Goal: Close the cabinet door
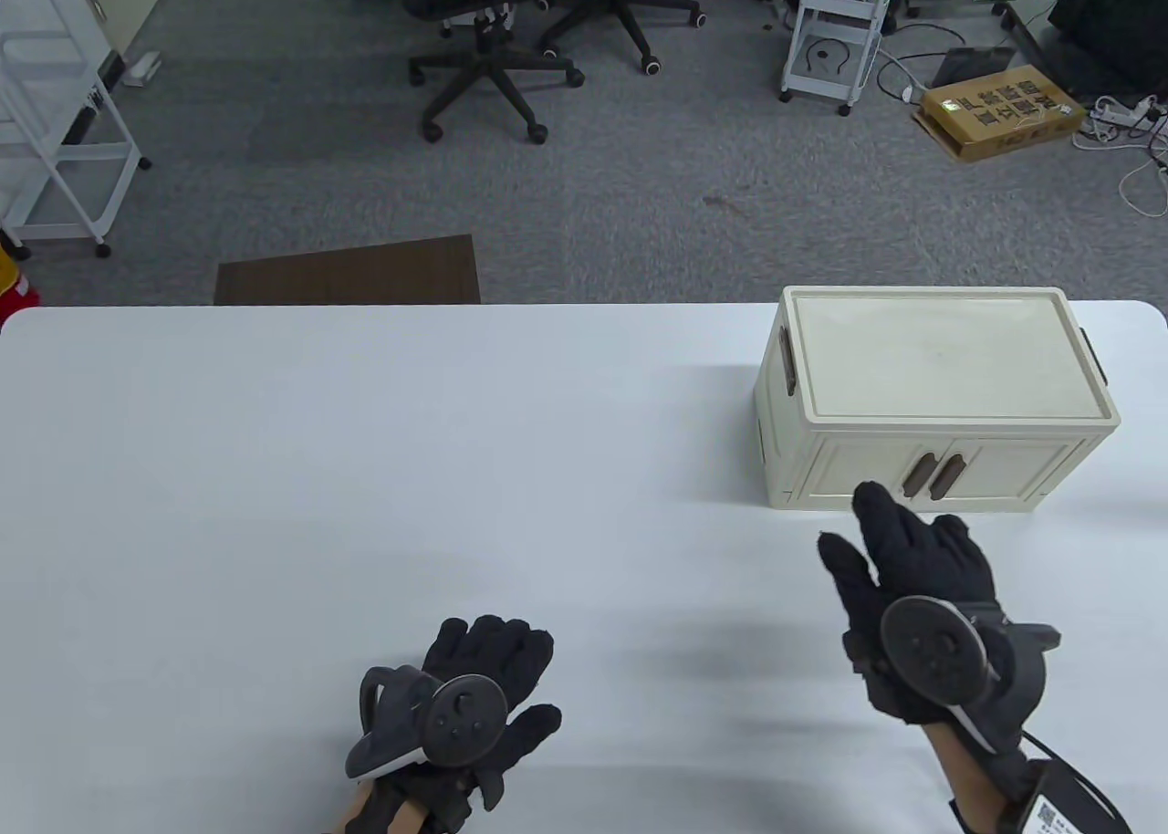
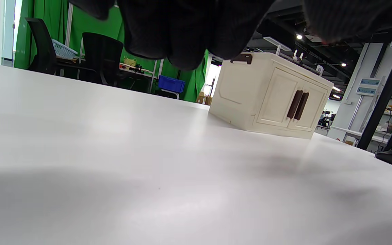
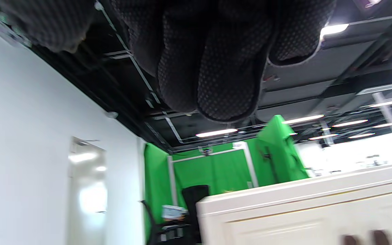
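The left hand lies flat on the surface, well apart from the cabinet. The right hand hovers just before the cabinet's doors, fingers extended, grip empty.

I count one cabinet at two o'clock on one white table, with two doors and two brown front handles. My two gloved hands, left hand and right hand, each carry one tracker.
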`<state>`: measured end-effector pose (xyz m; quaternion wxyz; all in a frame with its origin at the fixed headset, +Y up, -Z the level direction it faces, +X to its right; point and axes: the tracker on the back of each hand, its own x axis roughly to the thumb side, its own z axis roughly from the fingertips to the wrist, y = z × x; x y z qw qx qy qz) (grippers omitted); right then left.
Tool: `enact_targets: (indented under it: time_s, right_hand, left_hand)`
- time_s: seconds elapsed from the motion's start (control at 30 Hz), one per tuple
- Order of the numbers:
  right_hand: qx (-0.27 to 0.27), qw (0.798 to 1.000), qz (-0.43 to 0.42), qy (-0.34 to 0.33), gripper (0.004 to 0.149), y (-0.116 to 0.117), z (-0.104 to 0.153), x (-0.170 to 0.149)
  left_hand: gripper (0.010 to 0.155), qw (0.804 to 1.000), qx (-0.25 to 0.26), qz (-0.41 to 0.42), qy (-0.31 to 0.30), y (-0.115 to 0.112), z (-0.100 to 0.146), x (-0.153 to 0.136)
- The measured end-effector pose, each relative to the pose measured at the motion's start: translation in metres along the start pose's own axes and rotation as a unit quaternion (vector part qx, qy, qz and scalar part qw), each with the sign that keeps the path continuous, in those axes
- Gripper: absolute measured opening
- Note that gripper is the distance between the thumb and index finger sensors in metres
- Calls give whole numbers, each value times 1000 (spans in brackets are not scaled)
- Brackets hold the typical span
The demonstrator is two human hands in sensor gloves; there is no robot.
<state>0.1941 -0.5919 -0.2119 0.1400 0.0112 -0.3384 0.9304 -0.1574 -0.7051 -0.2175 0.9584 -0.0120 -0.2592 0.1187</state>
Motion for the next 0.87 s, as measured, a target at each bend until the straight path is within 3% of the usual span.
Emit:
enact_targets:
  time_s: [0.17,0.23,0.43,0.6,0.87]
  right_hand:
    - [25,998,-13,-56,78,24,33,35]
    - [40,996,-2,-74,81,37,41,38]
    - [158,981,34,-109,88,82,64,31]
    - [236,963,60,-116,92,101,73,30]
    - [274,947,77,-148,92,115,86,43]
  left_hand:
    - [80,1000,22,-7,10,2,1,-1]
    - [82,998,42,-26,44,3,2,-1]
    - [85,997,73,-26,12,4,2,0]
    - [88,995,75,-62,0,0,2,8]
    - [89,995,62,-73,-2,-4,2,9]
